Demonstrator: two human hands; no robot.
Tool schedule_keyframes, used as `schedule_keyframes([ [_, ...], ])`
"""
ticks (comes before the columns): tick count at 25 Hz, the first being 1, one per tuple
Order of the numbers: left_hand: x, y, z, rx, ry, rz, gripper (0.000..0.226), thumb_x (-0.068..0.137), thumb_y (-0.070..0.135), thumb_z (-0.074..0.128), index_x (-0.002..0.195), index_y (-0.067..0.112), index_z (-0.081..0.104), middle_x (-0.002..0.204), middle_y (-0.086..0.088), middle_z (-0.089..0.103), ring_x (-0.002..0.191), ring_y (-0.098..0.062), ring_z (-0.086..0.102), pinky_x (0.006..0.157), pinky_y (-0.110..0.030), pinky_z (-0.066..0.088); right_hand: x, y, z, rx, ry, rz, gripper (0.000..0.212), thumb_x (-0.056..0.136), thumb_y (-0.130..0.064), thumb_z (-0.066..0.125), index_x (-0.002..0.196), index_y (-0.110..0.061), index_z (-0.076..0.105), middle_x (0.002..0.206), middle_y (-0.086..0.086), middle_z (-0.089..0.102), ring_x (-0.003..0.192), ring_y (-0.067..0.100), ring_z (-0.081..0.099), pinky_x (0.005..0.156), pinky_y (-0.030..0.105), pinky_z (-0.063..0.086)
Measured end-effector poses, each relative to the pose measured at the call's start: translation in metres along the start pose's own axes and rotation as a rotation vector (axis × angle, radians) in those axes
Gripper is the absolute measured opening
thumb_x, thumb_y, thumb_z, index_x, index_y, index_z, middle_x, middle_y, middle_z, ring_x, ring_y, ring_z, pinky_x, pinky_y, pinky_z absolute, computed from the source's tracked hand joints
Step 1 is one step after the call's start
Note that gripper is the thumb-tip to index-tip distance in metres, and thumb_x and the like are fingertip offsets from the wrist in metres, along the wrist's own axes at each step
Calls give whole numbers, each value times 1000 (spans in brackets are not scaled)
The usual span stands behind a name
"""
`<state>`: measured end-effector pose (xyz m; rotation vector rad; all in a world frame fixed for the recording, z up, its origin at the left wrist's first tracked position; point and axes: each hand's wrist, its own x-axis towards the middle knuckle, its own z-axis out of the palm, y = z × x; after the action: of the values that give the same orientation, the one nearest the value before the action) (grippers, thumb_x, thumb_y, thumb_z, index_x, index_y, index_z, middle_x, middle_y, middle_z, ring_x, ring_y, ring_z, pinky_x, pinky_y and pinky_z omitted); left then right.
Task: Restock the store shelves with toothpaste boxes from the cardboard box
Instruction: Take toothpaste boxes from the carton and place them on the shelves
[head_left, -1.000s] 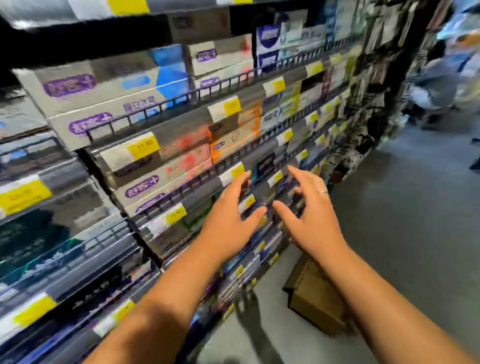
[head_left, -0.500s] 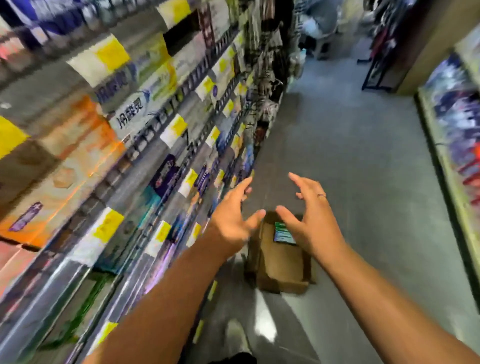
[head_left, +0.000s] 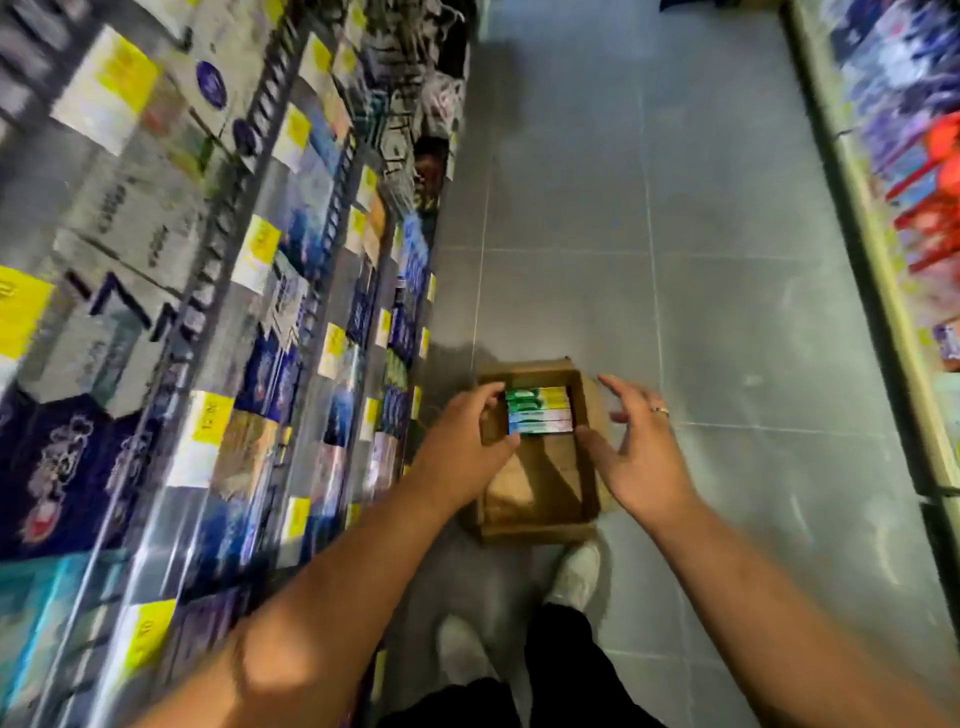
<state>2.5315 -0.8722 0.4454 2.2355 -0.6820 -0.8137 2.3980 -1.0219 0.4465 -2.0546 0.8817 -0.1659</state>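
Cardboard box holds toothpaste boxes; left hand and right hand hover above, fingers apart.

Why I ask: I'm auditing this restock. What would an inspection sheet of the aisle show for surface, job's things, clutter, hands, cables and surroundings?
Surface: grey tiled floor, scuffed in places.
Job's things: open cardboard box on the floor beside the left shelves; toothpaste boxes stacked at its far end, bare cardboard bottom nearer the person.
Clutter: nothing seen.
Hands: left hand brackets the stack's left end between finger and thumb, grip not confirmed; right hand spread over the box's right wall, holding nothing.
Cables: nothing seen.
Surroundings: stocked shelves with yellow price tags on the left, blurred; another shelf unit on the right; the person's white shoes by the box.
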Motion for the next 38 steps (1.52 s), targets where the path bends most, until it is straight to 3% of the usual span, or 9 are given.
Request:
schedule_keyframes([
  [4, 64, -33, 49, 2, 7, -130, 58, 83, 25, 71, 136, 24, 46, 131, -2, 51, 116, -12, 52, 96, -29, 44, 61, 69, 30, -69, -89, 134, 59, 88, -29, 65, 141, -28, 39, 137, 4, 41, 116, 27, 54, 98, 48, 47],
  [9, 158, -100, 121, 44, -88, -230, 59, 84, 30, 70, 137, 29, 42, 135, -1, 46, 122, -15, 50, 97, -36, 46, 139, 166, 94, -203, -171, 250, 56, 89, -34, 60, 139, -37, 35, 143, 1, 36, 119, 27, 52, 99, 47, 47],
  [14, 265, -203, 214, 88, -150, -204, 60, 83, 30, 71, 136, 32, 43, 135, 4, 46, 120, -13, 49, 90, -24, 40, 213, 286, 205, -329, -229, 159, 50, 91, -37, 56, 137, -30, 40, 141, 5, 42, 120, 28, 51, 97, 44, 48],
  [20, 349, -323, 300, 192, -222, -174, 61, 83, 30, 70, 137, 28, 41, 136, -1, 43, 119, -20, 51, 94, -33, 45, 279, 397, 319, -456, -289, 122, 50, 93, -27, 54, 141, -22, 39, 140, 12, 40, 123, 34, 45, 98, 43, 43],
  [23, 382, -376, 338, 332, -263, -154, 65, 84, 32, 69, 140, 24, 39, 137, -3, 40, 120, -24, 49, 95, -33, 42, 311, 449, 362, -702, -396, 9, 46, 92, -20, 51, 137, -21, 41, 137, 13, 41, 122, 37, 43, 91, 46, 45],
  [28, 404, -429, 389, 546, -381, -156, 66, 81, 31, 71, 137, 19, 37, 138, -8, 31, 123, -33, 40, 96, -42, 44, 344, 500, 382, -892, -490, 13, 50, 88, -14, 53, 136, -26, 41, 139, 10, 35, 126, 38, 35, 91, 48, 45],
  [32, 407, -443, 407, 720, -235, -96, 59, 84, 21, 65, 133, 17, 31, 131, -12, 41, 114, -33, 46, 85, -41, 43, 354, 509, 391, -915, -421, -16, 49, 86, -16, 59, 131, -26, 45, 133, 8, 41, 122, 35, 39, 87, 42, 44],
  [34, 408, -447, 409, 786, -214, -41, 57, 86, 19, 61, 133, 17, 29, 128, -13, 44, 112, -32, 49, 85, -40, 42, 356, 510, 391, -960, -430, -50, 52, 82, -29, 66, 130, -22, 45, 130, 10, 42, 121, 35, 39, 88, 42, 43],
  [38, 402, -457, 413, 853, -245, 2, 44, 90, 20, 55, 129, 16, 36, 128, -9, 47, 113, -29, 50, 87, -39, 41, 346, 514, 396, -1045, -379, -85, 36, 89, -18, 49, 125, -15, 47, 127, 13, 44, 119, 36, 39, 86, 42, 41],
])
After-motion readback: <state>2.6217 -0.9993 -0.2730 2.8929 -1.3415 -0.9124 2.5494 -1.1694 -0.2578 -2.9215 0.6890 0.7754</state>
